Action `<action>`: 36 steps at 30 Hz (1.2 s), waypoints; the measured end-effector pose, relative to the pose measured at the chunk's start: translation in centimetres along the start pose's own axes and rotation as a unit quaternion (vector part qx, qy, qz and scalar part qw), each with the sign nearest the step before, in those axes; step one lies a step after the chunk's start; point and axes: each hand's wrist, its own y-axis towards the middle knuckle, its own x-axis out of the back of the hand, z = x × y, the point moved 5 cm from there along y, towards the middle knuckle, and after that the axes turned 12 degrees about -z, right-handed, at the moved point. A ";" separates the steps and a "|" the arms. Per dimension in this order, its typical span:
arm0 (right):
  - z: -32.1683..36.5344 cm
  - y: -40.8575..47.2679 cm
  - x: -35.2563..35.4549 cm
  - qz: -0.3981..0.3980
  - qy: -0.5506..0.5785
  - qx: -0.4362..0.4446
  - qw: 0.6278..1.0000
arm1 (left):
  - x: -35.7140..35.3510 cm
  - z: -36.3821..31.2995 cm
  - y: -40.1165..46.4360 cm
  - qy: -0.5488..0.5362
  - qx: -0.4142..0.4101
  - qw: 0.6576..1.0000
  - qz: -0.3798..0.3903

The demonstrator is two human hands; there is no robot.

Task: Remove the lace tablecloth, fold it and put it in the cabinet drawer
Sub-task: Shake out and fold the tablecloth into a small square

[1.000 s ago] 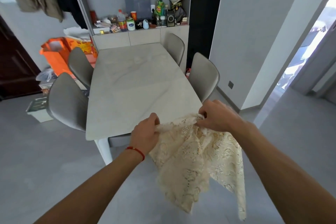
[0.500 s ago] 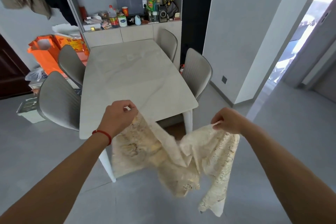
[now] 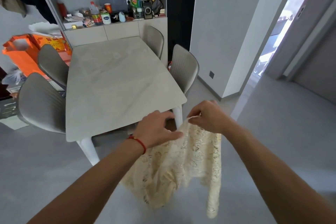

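Right hand [image 3: 209,117] pinches lace tablecloth [image 3: 181,165] edge | left hand [image 3: 156,129] now close beside, earlier well apart | left grip: cannot tell

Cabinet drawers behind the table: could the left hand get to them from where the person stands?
Probably not yet. The table lies lengthwise between the left hand and the drawers, chairs flank it, and that hand holds the tablecloth. A walk round looks needed.
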 end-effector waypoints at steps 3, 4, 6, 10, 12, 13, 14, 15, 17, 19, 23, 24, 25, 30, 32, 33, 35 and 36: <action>2.3 -0.2 -0.2 -0.004 -0.010 0.033 0.999 | -1.4 -2.2 0.9 -0.007 -0.032 0.999 -0.015; 2.1 -0.3 -0.2 0.008 -0.026 0.026 0.999 | -1.5 -1.9 1.2 -0.007 -0.027 0.999 -0.021; 0.3 -0.8 -0.6 0.058 -0.072 -0.005 0.996 | -1.3 -1.2 1.3 0.007 -0.035 0.999 -0.023; -5.3 -3.8 -3.3 0.209 -0.174 -0.074 0.960 | 0.5 1.0 1.6 -0.003 -0.020 0.999 -0.041; -7.8 -5.7 -4.6 0.247 -0.129 -0.100 0.955 | 1.3 2.5 2.0 -0.009 -0.003 0.998 -0.057; -8.7 -6.5 -5.0 0.253 -0.104 -0.107 0.956 | 1.6 3.2 2.1 -0.011 0.004 0.998 -0.063; -9.5 -7.0 -5.4 0.247 -0.070 -0.118 0.959 | 1.7 3.8 2.2 -0.015 0.009 0.998 -0.065; -10.1 -7.5 -5.5 0.232 -0.021 -0.137 0.963 | 1.8 4.3 2.2 -0.020 0.012 0.998 -0.066; -11.1 -8.2 -5.4 0.198 0.081 -0.184 0.959 | 1.8 5.2 2.2 -0.027 0.016 0.997 -0.070; -11.8 -8.7 -5.1 0.177 0.154 -0.221 0.946 | 1.8 5.9 2.1 -0.034 0.024 0.996 -0.073; -12.4 -9.4 -4.8 0.101 0.357 -0.292 0.882 | 1.6 6.8 2.0 -0.040 0.037 0.996 -0.074; -12.3 -9.5 -4.8 0.076 0.440 -0.310 0.840 | 1.5 7.0 2.0 -0.041 0.040 0.996 -0.074; -12.2 -9.6 -4.7 0.055 0.521 -0.324 0.787 | 1.5 7.2 1.9 -0.042 0.042 0.995 -0.075; -11.9 -9.5 -4.9 0.017 0.627 -0.373 0.683 | 1.3 7.4 1.5 -0.035 0.043 0.996 -0.072; -12.2 -9.6 -5.3 0.020 0.583 -0.423 0.693 | 1.4 7.5 1.4 -0.036 0.045 0.996 -0.067; -12.3 -9.7 -5.5 0.029 0.562 -0.444 0.697 | 1.4 7.6 1.4 -0.041 0.047 0.996 -0.061; -12.6 -9.6 -5.7 0.036 0.548 -0.465 0.694 | 1.5 7.8 1.2 -0.057 0.050 0.996 -0.043; -12.7 -9.5 -5.5 0.024 0.561 -0.467 0.684 | 1.6 7.9 1.1 -0.064 0.050 0.996 -0.031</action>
